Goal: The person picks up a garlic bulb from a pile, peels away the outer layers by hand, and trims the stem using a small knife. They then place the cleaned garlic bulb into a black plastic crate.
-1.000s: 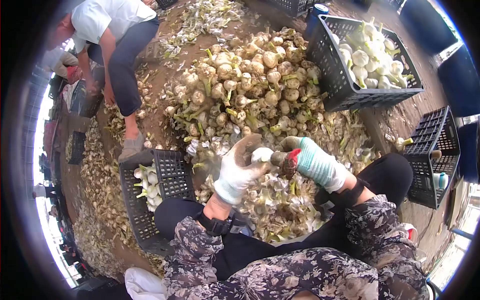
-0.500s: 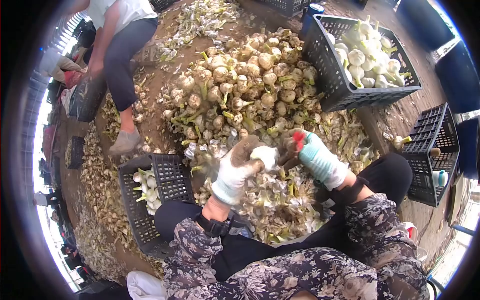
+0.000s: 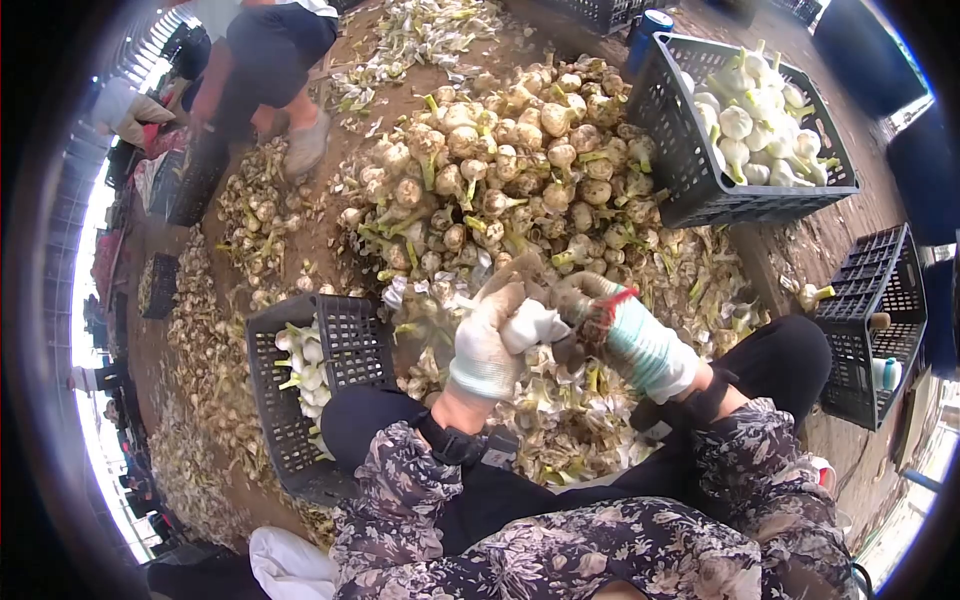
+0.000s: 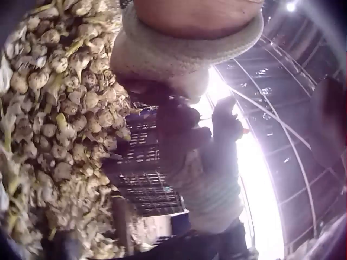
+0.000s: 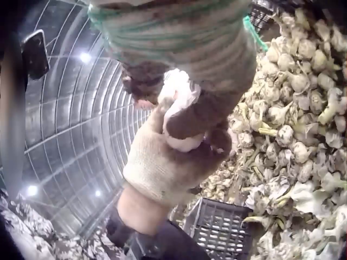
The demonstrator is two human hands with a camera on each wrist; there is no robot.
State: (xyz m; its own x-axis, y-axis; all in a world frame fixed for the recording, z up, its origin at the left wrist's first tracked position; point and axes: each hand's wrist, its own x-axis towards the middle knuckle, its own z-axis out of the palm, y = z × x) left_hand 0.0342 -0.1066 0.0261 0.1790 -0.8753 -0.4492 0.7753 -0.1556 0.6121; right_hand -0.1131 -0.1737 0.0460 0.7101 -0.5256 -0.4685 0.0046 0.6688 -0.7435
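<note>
My left hand [image 3: 487, 345], in a soiled white glove, grips a white garlic bulb [image 3: 533, 326] in front of my body. The right hand [image 3: 635, 335] wears a teal-striped glove with something red [image 3: 618, 300] at its fingers. Its dirt-darkened fingertips meet the bulb's right side. From the right wrist, the thumb [image 5: 200, 116] lies across the bulb, with papery white skin [image 5: 179, 89] between thumb and fingers. The left wrist view shows the gloved right hand [image 4: 209, 184] dimly against bright light; the bulb is hidden there.
Beyond the hands lies a heap of unpeeled garlic [image 3: 520, 150], with loose skins [image 3: 570, 430] below. A black crate [image 3: 760, 205] of white bulbs stands back right, another crate [image 3: 355, 345] by my left knee, a third [image 3: 870, 330] at right. Another person [image 3: 270, 60] is at upper left.
The right hand drew slightly away from the bulb half a second ago and is now back against it. The left hand keeps its grip. The other person's foot has shifted.
</note>
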